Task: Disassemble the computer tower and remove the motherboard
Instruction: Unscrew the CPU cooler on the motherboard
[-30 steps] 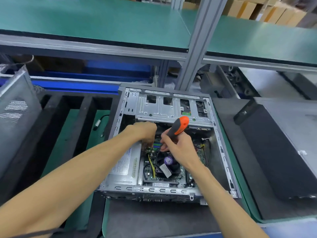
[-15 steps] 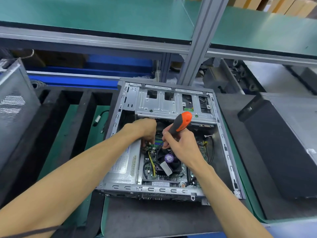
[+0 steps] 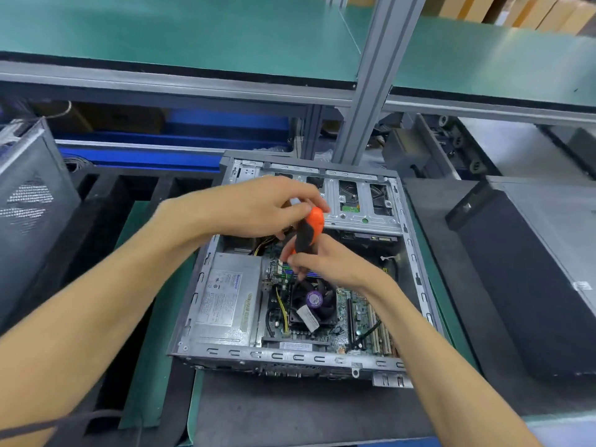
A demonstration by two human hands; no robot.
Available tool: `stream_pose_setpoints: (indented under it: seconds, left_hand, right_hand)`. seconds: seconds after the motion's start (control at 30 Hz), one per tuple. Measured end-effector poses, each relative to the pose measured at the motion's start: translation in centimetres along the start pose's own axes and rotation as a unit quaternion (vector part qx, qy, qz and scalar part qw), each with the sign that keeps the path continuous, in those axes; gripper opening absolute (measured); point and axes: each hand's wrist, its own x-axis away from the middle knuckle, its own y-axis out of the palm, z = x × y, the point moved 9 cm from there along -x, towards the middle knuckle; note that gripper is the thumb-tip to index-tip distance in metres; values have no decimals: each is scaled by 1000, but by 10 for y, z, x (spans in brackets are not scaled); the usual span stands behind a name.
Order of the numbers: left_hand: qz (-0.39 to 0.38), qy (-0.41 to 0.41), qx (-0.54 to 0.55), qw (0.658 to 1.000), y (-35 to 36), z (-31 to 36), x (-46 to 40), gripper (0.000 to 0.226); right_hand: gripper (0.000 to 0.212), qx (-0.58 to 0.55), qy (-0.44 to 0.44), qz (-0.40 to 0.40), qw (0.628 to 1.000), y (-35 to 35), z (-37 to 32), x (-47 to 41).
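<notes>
A green table [image 3: 154, 366] with a dark mat [image 3: 290, 414] sits under a metal-framed shelf [image 3: 193, 33]. The tower [image 3: 416, 253] lies open on its side near the table's middle, the motherboard [image 3: 358, 311] still inside at its right, beside the power supply [image 3: 225, 301] and under the fan [image 3: 312, 304]. The right hand [image 3: 329, 262] grips a screwdriver [image 3: 308, 230] above the board; the left hand [image 3: 258, 208] curls its fingers around the orange top. A black case [image 3: 516, 269] lies at the right edge.
</notes>
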Motion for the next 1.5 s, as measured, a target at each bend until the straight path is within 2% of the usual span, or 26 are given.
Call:
stream_pose_setpoints:
  seconds: [0.07,0.13,0.23,0.27,0.37,0.43,0.53,0.57,0.6,0.67,0.73,0.8,0.9,0.97,1.03,1.1,1.17,1.23,1.27,1.37,1.5]
  left_hand:
    - [-26,53,-102,993,0,19,12,34]
    - [-55,68,-187,978,9,26,13,42]
    - [-44,83,-253,963,13,31,7,27]
    - [-28,77,-269,960,10,30,6,28]
    - [31,35,-341,939,5,23,6,49]
    - [64,-7,-420,905,6,28,6,53]
    - [115,-72,-478,868,-1,36,7,61]
    - [115,-77,-476,868,-2,33,7,58]
    - [98,-56,-445,888,0,31,7,50]
    - [17,-2,-323,946,8,30,11,28]
    - [-35,10,-260,965,7,29,16,29]
    - [-17,-6,-281,960,-2,23,14,16]
    - [44,-47,-371,926,-12,17,8,46]
    - [69,-63,-449,888,-11,25,6,56]
    - [99,-69,-479,869,-11,31,6,58]
    - [96,-69,-460,880,-10,24,7,54]
    - [39,-15,-368,929,-2,23,9,32]
    - [-22,22,-300,953,6,27,14,31]
    - [-35,26,-288,957,6,27,14,32]
    - [-3,17,-314,949,-2,24,10,20]
    - [45,-26,-396,917,-8,20,10,51]
  right_hand:
    - [12,0,-6,-2,1000,2,-1,-3]
    - [13,6,-10,-1,1000,4,1,-4]
    - [4,50,-25,14,998,7,4,0]
    - [4,58,-37,35,997,4,4,2]
    - [22,41,-90,119,988,-8,-1,10]
    - [23,47,-109,150,982,-9,-3,13]
    - [26,73,-95,183,976,-10,-2,13]
    - [24,69,-93,179,977,-9,-2,12]
    - [20,60,-91,168,980,-9,-2,11]
    - [7,38,-94,144,984,-9,-3,8]
    - [14,33,-104,125,986,-7,-5,7]
    - [13,58,-109,122,985,-4,-6,6]
    - [31,72,-119,155,978,-3,-7,8]
    - [25,55,-130,179,974,-2,-10,8]
    - [19,46,-117,185,975,-2,-7,4]
    - [16,36,-103,166,980,-2,-4,2]
    - [13,1,-98,144,985,-4,0,2]
    - [15,-26,-95,126,987,-4,1,3]
    - [15,-27,-94,119,988,-3,1,3]
    - [18,-5,-97,131,987,-3,3,5]
    - [34,16,-130,181,975,-7,-1,14]
